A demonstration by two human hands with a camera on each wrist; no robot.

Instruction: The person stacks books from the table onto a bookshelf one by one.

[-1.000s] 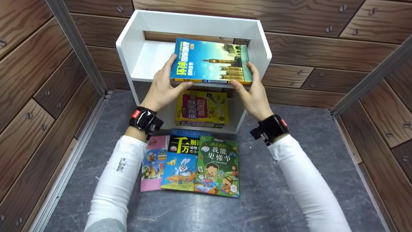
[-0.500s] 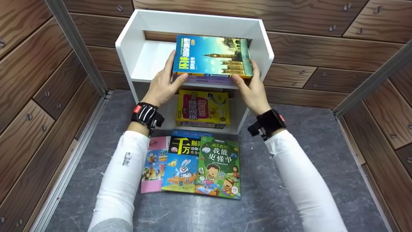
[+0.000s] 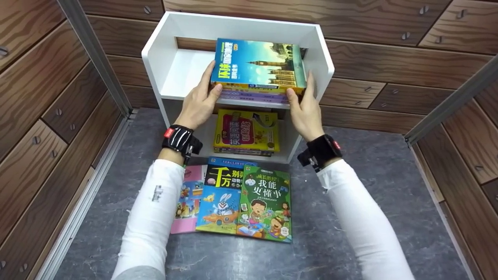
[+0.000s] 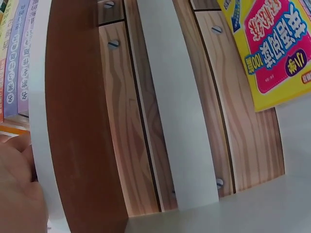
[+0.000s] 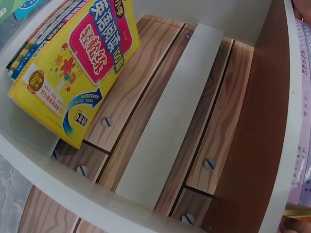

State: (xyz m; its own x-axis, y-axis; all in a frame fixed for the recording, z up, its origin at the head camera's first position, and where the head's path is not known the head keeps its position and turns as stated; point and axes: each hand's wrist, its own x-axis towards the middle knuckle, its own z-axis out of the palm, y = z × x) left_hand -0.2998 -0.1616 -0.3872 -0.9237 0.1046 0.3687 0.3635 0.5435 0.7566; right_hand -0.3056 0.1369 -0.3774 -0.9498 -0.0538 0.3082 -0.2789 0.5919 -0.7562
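Observation:
A thick book (image 3: pixel 258 64) with a blue clock-tower cover and yellow spine lies flat on top of purple-spined books (image 3: pixel 249 96) on the upper shelf. My left hand (image 3: pixel 197 103) holds its left end, thumb at the front corner and fingers along the side. At the right end, my right hand (image 3: pixel 305 111) holds it with the thumb on the front edge and the fingers along the side. Only part of the left hand (image 4: pixel 19 179) shows in the left wrist view, beside the stacked spines. Little of the right hand shows in the right wrist view.
The white bookshelf (image 3: pixel 328 62) stands against a wood-patterned wall. Yellow-covered books (image 3: pixel 249 130) lie stacked on its lower shelf. On the grey floor before it overlap a pink book (image 3: pixel 183 223), a rabbit-cover book (image 3: pixel 218 210) and a green book (image 3: pixel 266 202).
The blue-covered book has moved back and slightly right with both hands, and has come to lie level over the purple-spined books, whose spines now show beneath it.

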